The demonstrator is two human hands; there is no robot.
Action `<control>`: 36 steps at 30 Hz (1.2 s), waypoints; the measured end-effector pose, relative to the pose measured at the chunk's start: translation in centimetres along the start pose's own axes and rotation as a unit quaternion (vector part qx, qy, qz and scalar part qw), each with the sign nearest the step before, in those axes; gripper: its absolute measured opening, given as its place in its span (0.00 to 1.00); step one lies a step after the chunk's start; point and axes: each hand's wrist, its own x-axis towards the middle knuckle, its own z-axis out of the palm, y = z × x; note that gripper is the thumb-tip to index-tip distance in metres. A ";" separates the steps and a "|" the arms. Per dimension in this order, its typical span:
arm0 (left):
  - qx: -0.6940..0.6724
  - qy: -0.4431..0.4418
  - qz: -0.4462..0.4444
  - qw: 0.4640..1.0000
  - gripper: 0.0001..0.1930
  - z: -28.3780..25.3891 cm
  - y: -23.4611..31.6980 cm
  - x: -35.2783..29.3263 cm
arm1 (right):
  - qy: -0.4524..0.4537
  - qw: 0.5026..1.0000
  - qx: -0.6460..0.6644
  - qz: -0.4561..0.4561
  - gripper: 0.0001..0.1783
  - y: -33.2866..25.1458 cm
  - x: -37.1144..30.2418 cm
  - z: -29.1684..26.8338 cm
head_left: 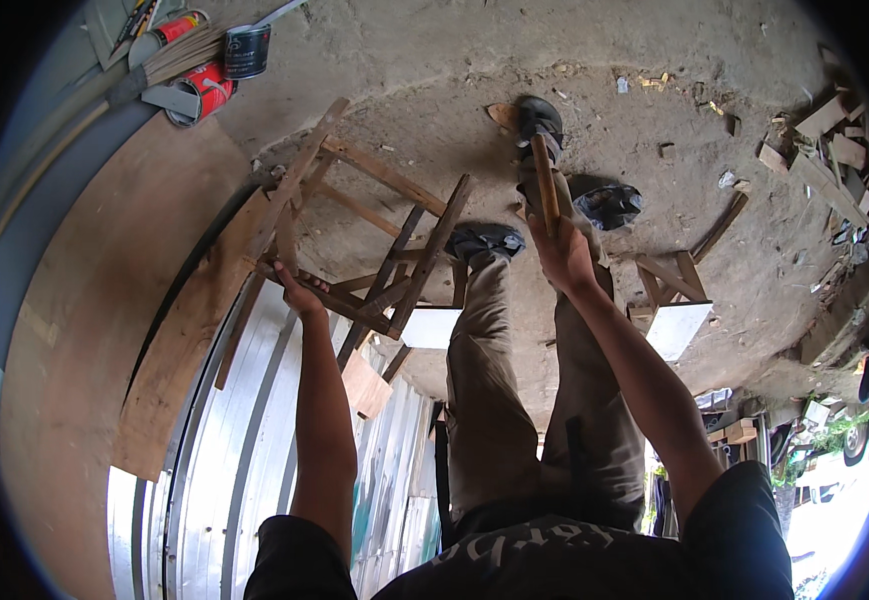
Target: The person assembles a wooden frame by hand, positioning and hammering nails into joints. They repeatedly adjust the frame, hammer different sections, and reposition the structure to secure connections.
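Note:
At the left, my left hand [299, 290] is closed round a lower rail of a brown wooden chair or stool frame [384, 172]. The frame is tilted, its bare legs and cross rails pointing several ways, with no seat visible on it. Near the middle, my right hand [564, 257] grips a straight brown wooden handle [545, 185] that points away from me. Its far end overlaps a dark, shoe-like shape [539, 118], so I cannot tell whether a tool head is fixed there. The handle and the frame are apart.
White-topped wooden pieces [679, 328] stand right of my legs. Scrap wood [834, 150] lies at the far right. Paint cans [204, 92] and a brush [169, 65] are at the upper left, by a curved wooden board [74, 330]. Corrugated metal [254, 430] stands at the left.

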 end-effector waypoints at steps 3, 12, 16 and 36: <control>0.008 -0.004 0.005 1.000 0.38 0.3 0.4 -0.7 | -0.021 1.000 -0.014 0.014 0.28 -1.1 0.1 -0.6; -0.004 -0.004 -0.006 1.000 0.37 0.4 0.3 -0.8 | -0.007 0.999 -0.026 0.021 0.31 -0.7 2.3 -2.0; -0.014 -0.011 -0.013 1.000 0.37 1.6 0.8 -1.3 | 0.002 0.999 0.033 0.032 0.30 2.4 3.2 -1.3; 0.003 -0.008 0.082 0.997 0.22 20.2 3.0 -6.9 | -0.018 0.996 0.047 0.068 0.33 1.4 4.5 -1.6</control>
